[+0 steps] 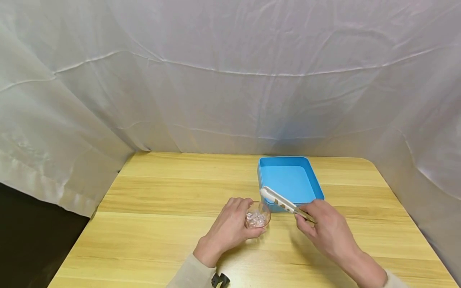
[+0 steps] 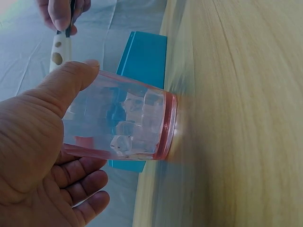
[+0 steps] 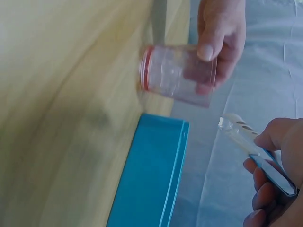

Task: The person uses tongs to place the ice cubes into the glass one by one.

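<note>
A clear, pink-tinted cup [image 2: 166, 125] stands upright at the table, with several clear ice-like cubes [image 1: 256, 219] at its bottom. My left hand [image 1: 232, 222] grips it near the rim, the thumb on one side and fingers on the other. In my right hand [image 1: 325, 228] is a pair of tongs [image 1: 282, 201] with white, brown-spotted tips, pinched between thumb and fingers. The tips hover to the right of the cup, apart from it. In the right wrist view, a small clear cube [image 3: 225, 124] appears at the tongs' end.
Just behind the cup and tongs sits a blue square box [image 1: 288, 182], open on top. Both stand on a wood-grain table [image 1: 162, 224]. Pale cloth [image 1: 230, 100] hangs behind and along the sides. A small black object [image 1: 220, 280] shows by the left sleeve.
</note>
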The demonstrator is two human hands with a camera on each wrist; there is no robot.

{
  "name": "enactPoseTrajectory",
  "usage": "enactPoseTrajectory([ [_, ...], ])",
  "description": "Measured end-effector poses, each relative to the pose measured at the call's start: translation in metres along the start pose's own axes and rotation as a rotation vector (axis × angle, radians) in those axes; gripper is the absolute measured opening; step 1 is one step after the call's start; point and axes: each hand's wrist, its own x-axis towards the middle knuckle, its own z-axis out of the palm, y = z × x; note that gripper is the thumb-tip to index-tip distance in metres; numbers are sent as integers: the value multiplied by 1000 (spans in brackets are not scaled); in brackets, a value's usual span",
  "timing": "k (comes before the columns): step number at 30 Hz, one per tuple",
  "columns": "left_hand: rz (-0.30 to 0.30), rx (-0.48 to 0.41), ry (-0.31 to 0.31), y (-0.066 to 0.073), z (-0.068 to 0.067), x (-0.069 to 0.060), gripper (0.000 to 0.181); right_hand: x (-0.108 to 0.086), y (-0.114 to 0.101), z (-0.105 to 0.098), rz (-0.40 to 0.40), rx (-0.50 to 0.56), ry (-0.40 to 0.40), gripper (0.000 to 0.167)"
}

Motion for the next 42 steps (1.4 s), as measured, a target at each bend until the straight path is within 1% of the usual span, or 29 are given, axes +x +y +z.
enactPoseTrajectory([
  [4,-5,3,-4,0,0,0,75,-6,-3,1,-70,19,14,7],
  [8,0,1,-1,0,0,0,75,-13,-3,4,-114,38,25,26],
  [10,7,1,4,0,0,0,73,-17,-4,6,-123,40,22,29],
  [12,13,-1,9,0,0,0,72,-20,-4,7,-122,44,14,21],
  [14,14,-6,11,0,0,1,71,-22,-4,9,-121,48,7,18],
  [16,14,-9,12,0,0,1,71,-24,-4,10,-120,56,5,22],
  [21,16,-2,16,1,-1,1,70,-27,-5,12,-130,66,19,46],
  [23,15,0,16,1,-1,1,70,-28,-4,13,-133,66,24,49],
  [35,9,5,6,0,-1,3,72,-31,-4,12,-132,88,41,49],
  [42,24,4,11,1,0,3,74,-32,-4,11,-122,76,45,49],
])
